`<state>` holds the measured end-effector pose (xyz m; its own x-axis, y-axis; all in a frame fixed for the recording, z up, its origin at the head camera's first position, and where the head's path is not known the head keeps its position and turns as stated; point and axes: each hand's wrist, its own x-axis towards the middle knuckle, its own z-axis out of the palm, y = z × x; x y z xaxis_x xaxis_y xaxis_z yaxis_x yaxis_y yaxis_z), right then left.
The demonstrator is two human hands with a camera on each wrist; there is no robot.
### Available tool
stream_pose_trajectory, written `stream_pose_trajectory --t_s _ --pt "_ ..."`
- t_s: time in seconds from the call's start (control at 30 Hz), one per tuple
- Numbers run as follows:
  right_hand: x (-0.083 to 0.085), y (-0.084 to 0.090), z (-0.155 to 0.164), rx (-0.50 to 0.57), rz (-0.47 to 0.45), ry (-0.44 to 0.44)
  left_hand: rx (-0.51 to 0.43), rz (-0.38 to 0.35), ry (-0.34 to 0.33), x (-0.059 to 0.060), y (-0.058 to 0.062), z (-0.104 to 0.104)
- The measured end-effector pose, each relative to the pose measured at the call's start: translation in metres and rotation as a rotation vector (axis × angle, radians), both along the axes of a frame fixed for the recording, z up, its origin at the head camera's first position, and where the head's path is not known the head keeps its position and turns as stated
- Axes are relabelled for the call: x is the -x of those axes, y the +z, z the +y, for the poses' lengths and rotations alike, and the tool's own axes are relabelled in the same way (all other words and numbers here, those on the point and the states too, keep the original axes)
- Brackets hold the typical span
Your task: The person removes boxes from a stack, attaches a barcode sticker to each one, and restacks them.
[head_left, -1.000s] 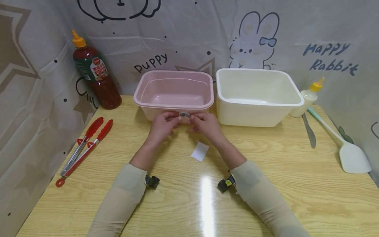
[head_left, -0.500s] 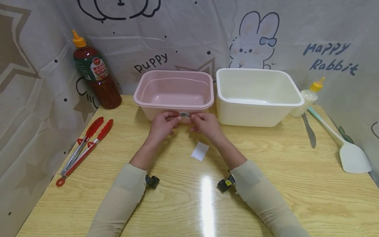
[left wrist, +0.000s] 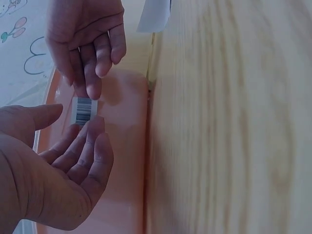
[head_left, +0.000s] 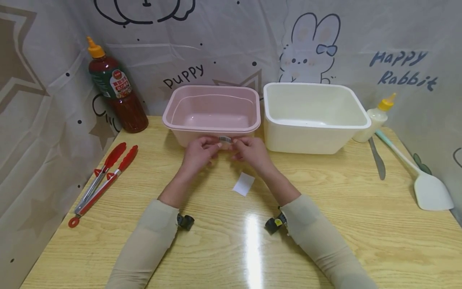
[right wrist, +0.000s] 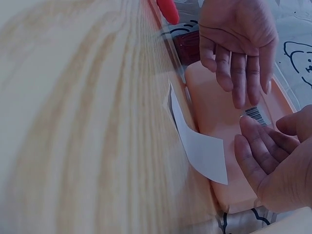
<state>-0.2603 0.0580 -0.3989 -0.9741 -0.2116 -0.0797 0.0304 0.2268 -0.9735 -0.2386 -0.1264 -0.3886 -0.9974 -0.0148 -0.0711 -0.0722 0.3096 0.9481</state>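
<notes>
1. My left hand (head_left: pixel 197 154) and right hand (head_left: pixel 252 152) meet at the front wall of the pink tub (head_left: pixel 213 108), just under its rim. Fingertips of both pinch or press the two ends of a small barcode sticker (head_left: pixel 225 139); the wrist views show fingers nearly straight on it, thumbs close.
2. My read on the sticker: featherweight, thin, floppy, tacky on one side. It will likely curl or crease if bent, so I hold it only by the end edges and keep it taut.
3. The tub wall looks like smooth, slightly glossy plastic.
4. A white paper slip (head_left: pixel 244 184) lies flat on the table (head_left: pixel 325 224) near my right wrist.
5. The white tub (head_left: pixel 314 116) sits just right of the pink one.
6. Red tongs (head_left: pixel 102 178) and a sauce bottle (head_left: pixel 115 90) lie to the left; a spatula (head_left: pixel 422 180), knife (head_left: pixel 377 158) and squeeze bottle (head_left: pixel 375 116) to the right.
</notes>
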Motion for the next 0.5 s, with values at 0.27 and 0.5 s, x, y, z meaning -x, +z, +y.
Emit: stream_pose_trajectory --t_s 0.27,0.5 --pt "-0.001 0.0012 0.0005 -0.006 0.011 0.004 -0.008 -0.042 -0.036 -0.0026 0.0025 0.0056" --pt "-0.0029 0.0016 0.0028 -0.065 0.05 0.017 -0.003 -0.049 -0.041 -0.0002 0.0005 0.0049"
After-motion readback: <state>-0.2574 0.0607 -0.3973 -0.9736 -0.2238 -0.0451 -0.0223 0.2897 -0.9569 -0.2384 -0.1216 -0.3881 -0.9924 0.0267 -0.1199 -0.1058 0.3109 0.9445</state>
